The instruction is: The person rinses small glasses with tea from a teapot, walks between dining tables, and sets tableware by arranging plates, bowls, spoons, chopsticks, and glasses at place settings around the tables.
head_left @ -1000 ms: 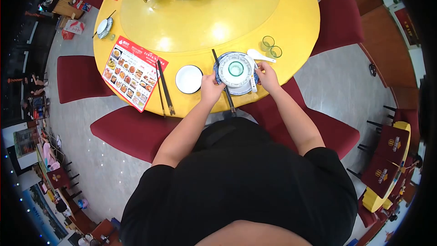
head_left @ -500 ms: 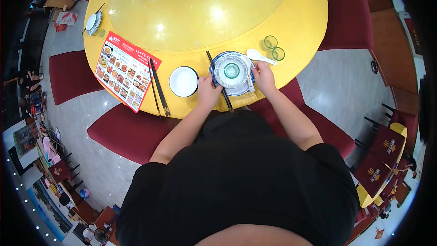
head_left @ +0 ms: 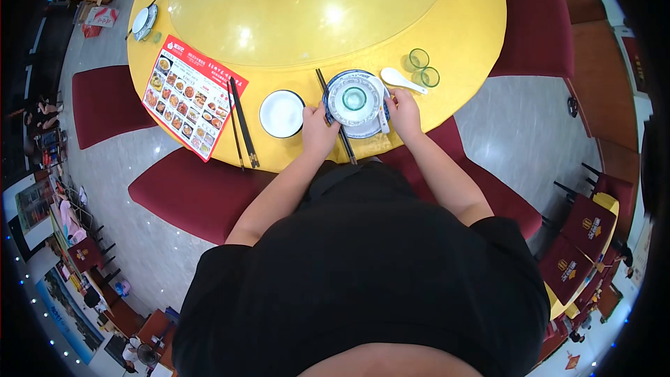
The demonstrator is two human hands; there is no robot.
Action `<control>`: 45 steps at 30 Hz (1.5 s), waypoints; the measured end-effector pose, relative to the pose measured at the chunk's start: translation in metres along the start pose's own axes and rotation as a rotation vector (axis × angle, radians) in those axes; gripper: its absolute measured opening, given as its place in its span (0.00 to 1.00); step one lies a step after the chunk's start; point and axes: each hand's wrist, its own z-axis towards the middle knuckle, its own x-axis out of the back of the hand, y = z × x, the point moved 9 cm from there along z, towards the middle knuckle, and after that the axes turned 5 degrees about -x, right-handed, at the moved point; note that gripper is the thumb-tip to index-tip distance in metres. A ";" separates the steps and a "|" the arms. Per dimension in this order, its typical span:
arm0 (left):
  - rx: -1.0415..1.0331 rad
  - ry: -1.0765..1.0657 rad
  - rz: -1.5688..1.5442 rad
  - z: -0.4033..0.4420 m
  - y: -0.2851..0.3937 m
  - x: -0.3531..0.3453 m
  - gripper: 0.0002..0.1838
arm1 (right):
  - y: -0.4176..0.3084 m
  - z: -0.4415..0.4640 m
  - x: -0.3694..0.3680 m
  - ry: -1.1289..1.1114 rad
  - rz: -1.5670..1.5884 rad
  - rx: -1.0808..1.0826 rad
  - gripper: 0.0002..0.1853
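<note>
A blue-rimmed plate (head_left: 359,132) lies on the yellow table near its front edge. On it sits a patterned bowl (head_left: 340,110) with a green glass (head_left: 354,98) in its middle, and a white spoon (head_left: 384,120) rests along the plate's right side. My left hand (head_left: 319,132) grips the plate's left rim, fingers curled at the edge. On the opposite side my right hand (head_left: 405,114) holds the right rim beside the spoon. Dark chopsticks (head_left: 347,148) run along the plate's left side, partly hidden by it and my left hand.
To the left are a white bowl (head_left: 281,114), more chopsticks (head_left: 243,126) and a red-and-white menu (head_left: 188,98). A white spoon (head_left: 403,80) and two green glasses (head_left: 419,58) lie to the right. A glass turntable (head_left: 307,14) covers the table's middle. Dark red chairs (head_left: 534,35) surround it.
The camera view has shifted slightly, so the table appears a little higher. Both hands stay at the plate's rim; the stack is nearly unchanged.
</note>
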 end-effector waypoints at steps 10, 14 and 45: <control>-0.146 0.041 0.097 -0.046 0.003 0.032 0.27 | -0.017 -0.047 0.055 0.185 0.084 -0.115 0.09; 0.178 -0.278 -0.272 -0.054 -0.038 -0.008 0.19 | 0.000 -0.083 0.006 -0.259 0.155 -0.290 0.11; 0.310 -0.484 -0.587 -0.053 -0.041 -0.061 0.19 | -0.017 -0.131 -0.076 -0.867 0.341 -0.523 0.15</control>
